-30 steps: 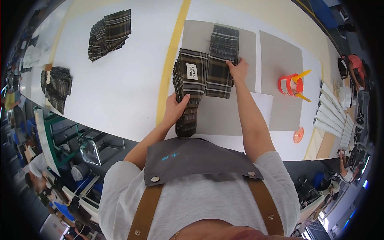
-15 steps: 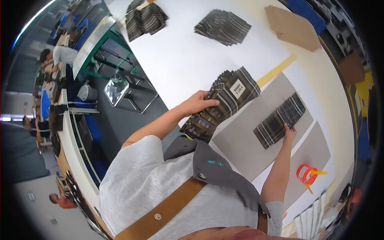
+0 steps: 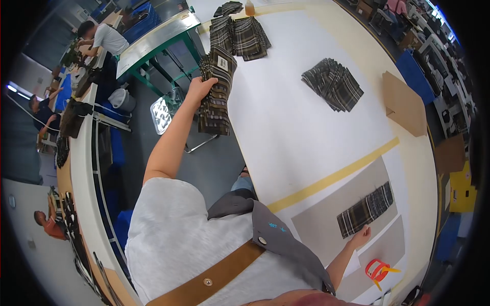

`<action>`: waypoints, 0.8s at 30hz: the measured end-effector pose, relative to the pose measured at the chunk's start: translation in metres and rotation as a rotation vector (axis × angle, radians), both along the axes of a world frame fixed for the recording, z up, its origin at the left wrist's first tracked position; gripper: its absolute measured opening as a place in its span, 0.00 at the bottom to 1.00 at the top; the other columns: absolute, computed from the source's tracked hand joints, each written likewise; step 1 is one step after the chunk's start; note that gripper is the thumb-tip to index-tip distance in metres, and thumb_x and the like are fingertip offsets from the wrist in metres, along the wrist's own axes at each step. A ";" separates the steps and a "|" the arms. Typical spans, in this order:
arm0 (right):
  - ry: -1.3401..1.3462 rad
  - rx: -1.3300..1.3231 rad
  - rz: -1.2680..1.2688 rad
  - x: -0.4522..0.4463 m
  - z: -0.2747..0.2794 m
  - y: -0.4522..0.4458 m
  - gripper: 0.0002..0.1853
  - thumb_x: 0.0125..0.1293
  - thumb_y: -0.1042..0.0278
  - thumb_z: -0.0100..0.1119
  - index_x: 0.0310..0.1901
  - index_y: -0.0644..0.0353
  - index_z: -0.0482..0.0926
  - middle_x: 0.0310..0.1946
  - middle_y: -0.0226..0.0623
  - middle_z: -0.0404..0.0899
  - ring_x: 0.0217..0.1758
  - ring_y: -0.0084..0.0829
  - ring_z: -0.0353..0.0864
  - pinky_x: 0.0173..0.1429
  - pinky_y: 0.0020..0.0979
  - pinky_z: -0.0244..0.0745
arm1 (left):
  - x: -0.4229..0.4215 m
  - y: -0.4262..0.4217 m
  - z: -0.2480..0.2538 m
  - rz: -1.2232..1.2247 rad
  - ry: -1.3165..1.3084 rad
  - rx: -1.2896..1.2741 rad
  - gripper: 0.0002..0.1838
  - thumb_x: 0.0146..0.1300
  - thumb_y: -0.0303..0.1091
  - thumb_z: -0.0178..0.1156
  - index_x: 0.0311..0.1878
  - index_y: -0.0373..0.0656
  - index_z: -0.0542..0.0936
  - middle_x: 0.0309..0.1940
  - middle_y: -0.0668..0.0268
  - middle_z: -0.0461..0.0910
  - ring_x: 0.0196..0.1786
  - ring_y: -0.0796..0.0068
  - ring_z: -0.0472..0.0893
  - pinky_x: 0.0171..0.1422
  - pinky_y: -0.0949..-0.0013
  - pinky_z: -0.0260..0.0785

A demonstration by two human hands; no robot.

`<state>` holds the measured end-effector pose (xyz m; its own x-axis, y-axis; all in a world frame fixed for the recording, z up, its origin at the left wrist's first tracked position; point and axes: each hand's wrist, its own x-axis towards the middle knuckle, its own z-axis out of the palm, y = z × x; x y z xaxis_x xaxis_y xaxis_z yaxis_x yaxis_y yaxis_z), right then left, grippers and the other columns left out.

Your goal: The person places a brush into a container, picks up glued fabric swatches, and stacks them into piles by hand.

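Note:
My left hand grips a stack of plaid fabric pieces by its side, thumb on top. A white label with dark lettering shows near the stack's upper end. The stack hangs at the table's left edge, below a pile of similar plaid pieces. My right hand, fingers curled, is at the lower edge of a plaid strip. The strip lies flat on a grey board; whether the fingers pinch its edge is hidden.
Another plaid pile lies on the white table. A folded brown cardboard piece is at the right edge. A red pot with yellow-orange sticks stands near my right hand. A metal stool is left of the table. Other people sit farther left.
My left hand has carried the fabric stack away from beside the grey board to the far left table edge. The right hand stays by the strip, its fingers now more curled. The view has shifted.

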<state>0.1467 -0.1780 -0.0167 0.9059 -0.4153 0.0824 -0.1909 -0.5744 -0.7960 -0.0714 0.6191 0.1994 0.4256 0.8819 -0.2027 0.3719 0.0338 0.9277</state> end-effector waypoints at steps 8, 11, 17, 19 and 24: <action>0.098 -0.058 0.105 -0.054 0.033 0.174 0.22 0.70 0.61 0.62 0.59 0.67 0.76 0.52 0.42 0.78 0.55 0.35 0.76 0.59 0.32 0.73 | 0.081 0.199 0.001 0.153 0.625 0.670 0.22 0.56 0.46 0.63 0.36 0.31 0.82 0.38 0.44 0.84 0.46 0.41 0.84 0.51 0.50 0.77; 0.162 -0.134 0.206 -0.063 0.044 0.266 0.20 0.70 0.63 0.61 0.59 0.64 0.75 0.57 0.41 0.73 0.59 0.34 0.73 0.58 0.33 0.75 | 0.134 0.263 -0.009 0.114 0.716 0.685 0.28 0.59 0.52 0.65 0.43 0.30 0.80 0.42 0.44 0.83 0.47 0.43 0.84 0.52 0.52 0.78; 0.338 -0.117 0.331 -0.071 0.075 0.349 0.21 0.67 0.64 0.64 0.58 0.64 0.74 0.59 0.41 0.68 0.62 0.38 0.70 0.62 0.38 0.74 | 0.225 0.305 -0.150 -0.081 0.625 0.314 0.62 0.57 0.71 0.60 0.75 0.25 0.48 0.69 0.33 0.62 0.72 0.39 0.64 0.73 0.49 0.62; 0.283 -0.236 0.339 -0.073 0.066 0.333 0.21 0.66 0.63 0.65 0.57 0.62 0.75 0.58 0.43 0.70 0.60 0.39 0.72 0.57 0.38 0.75 | 0.223 0.293 -0.171 -0.070 0.667 0.413 0.61 0.58 0.72 0.58 0.75 0.26 0.48 0.71 0.32 0.58 0.74 0.36 0.59 0.75 0.46 0.58; 0.229 -0.444 0.213 -0.083 0.039 0.263 0.22 0.60 0.65 0.67 0.53 0.65 0.78 0.50 0.49 0.79 0.58 0.47 0.75 0.66 0.43 0.67 | 0.216 0.299 -0.204 0.029 0.517 0.792 0.52 0.61 0.68 0.56 0.65 0.19 0.65 0.62 0.30 0.69 0.66 0.34 0.69 0.71 0.46 0.62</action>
